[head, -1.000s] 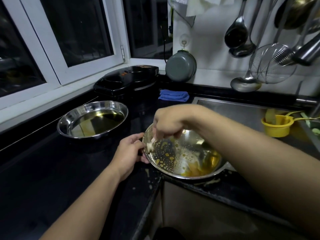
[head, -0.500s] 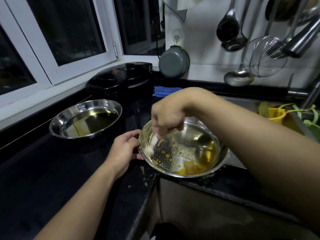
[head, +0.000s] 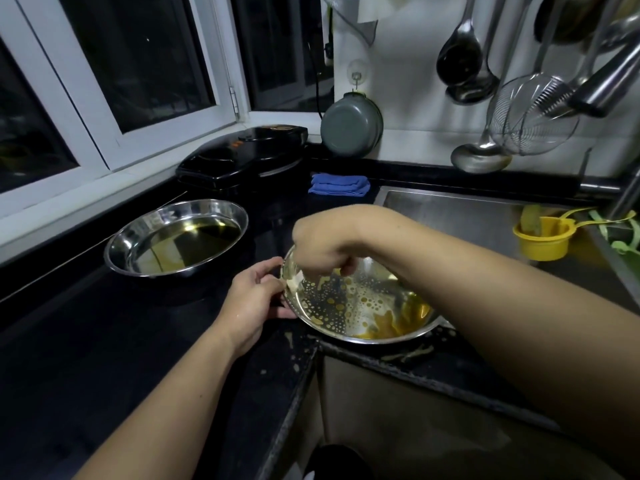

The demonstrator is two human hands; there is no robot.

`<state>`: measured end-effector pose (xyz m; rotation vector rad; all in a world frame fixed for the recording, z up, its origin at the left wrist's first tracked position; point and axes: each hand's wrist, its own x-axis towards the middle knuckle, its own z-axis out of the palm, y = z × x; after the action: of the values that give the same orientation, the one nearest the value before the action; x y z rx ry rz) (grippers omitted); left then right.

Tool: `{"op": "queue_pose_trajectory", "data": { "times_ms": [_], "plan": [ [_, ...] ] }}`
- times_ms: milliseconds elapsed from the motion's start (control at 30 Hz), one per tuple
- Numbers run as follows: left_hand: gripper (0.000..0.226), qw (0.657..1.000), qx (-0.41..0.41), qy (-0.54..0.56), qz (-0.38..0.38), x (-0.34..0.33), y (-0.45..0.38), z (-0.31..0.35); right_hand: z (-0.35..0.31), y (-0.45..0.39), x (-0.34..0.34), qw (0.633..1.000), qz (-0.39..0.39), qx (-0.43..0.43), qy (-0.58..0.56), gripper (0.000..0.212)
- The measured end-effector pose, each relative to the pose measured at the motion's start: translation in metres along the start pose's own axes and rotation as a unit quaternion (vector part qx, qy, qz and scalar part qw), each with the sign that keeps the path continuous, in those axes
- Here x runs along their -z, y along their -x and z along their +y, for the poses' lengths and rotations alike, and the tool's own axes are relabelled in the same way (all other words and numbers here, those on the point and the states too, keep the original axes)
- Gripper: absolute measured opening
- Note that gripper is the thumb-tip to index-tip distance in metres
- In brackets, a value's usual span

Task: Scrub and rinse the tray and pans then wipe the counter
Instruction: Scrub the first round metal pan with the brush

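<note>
On the black counter (head: 114, 348), at its front corner beside the sink (head: 450, 216), sits a steel pan (head: 360, 306), tilted and streaked with yellow oily droplets (foam or grease, hard to say). Behind and left of that pan rests a second steel pan (head: 176, 237) holding dark oily liquid. Beyond the near pan lies a folded blue cloth (head: 339, 184). Left hand (head: 256, 299) pinches the near pan's left rim. Right hand (head: 325, 244) reaches inside, fingers curled down; what they hold I cannot tell.
</note>
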<state>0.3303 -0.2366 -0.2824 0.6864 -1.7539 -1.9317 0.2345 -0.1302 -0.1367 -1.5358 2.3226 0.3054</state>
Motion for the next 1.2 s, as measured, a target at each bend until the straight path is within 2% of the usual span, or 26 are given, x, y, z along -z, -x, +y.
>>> {"op": "queue_pose_trajectory", "data": {
  "times_ms": [67,200,267,333,433,533,700,767,833,933,1100,1200],
  "plan": [
    [0.049,1.000,-0.004,0.000,0.004,0.002,0.000,0.000,-0.005,0.001,-0.002,1.000,-0.022,0.020,-0.007,0.020],
    [0.050,1.000,-0.011,-0.003,0.010,0.000,0.000,0.000,0.008,0.020,-0.005,0.986,-0.159,0.041,0.040,0.023],
    [0.054,1.000,-0.010,-0.006,0.017,-0.002,0.003,0.001,0.015,0.031,0.000,0.981,-0.183,0.038,0.042,0.021],
    [0.053,1.000,-0.016,-0.012,0.023,-0.002,0.004,0.002,0.012,0.031,0.001,0.988,-0.140,0.049,0.032,0.019],
    [0.043,0.998,-0.033,-0.038,0.025,-0.002,0.005,0.002,-0.003,0.024,-0.006,0.994,-0.059,0.072,0.060,0.025],
    [0.032,0.996,-0.051,-0.062,0.043,-0.004,0.006,0.002,0.007,0.040,-0.011,0.984,-0.121,0.093,0.088,0.020],
    [0.023,0.992,-0.051,-0.083,0.081,-0.006,0.007,0.002,0.056,0.079,-0.007,0.978,-0.200,0.049,0.028,0.011],
    [0.019,0.989,-0.056,-0.100,0.097,-0.005,0.006,0.000,0.055,0.076,-0.009,0.984,-0.169,0.058,-0.023,0.011],
    [0.019,0.983,-0.067,-0.130,0.114,-0.007,0.006,-0.003,0.039,0.063,-0.012,0.991,-0.091,0.074,-0.068,0.013],
    [0.017,0.973,-0.082,-0.165,0.143,-0.013,0.008,-0.004,0.009,0.042,-0.015,0.996,-0.013,0.068,-0.059,0.016],
    [0.017,0.958,-0.079,-0.188,0.200,-0.016,0.007,-0.004,0.017,0.066,-0.015,0.985,-0.077,0.063,0.141,0.022],
    [0.010,0.954,-0.073,-0.189,0.221,-0.018,0.009,-0.003,0.038,0.089,-0.003,0.989,-0.115,0.018,0.089,0.016]
  ]
}}
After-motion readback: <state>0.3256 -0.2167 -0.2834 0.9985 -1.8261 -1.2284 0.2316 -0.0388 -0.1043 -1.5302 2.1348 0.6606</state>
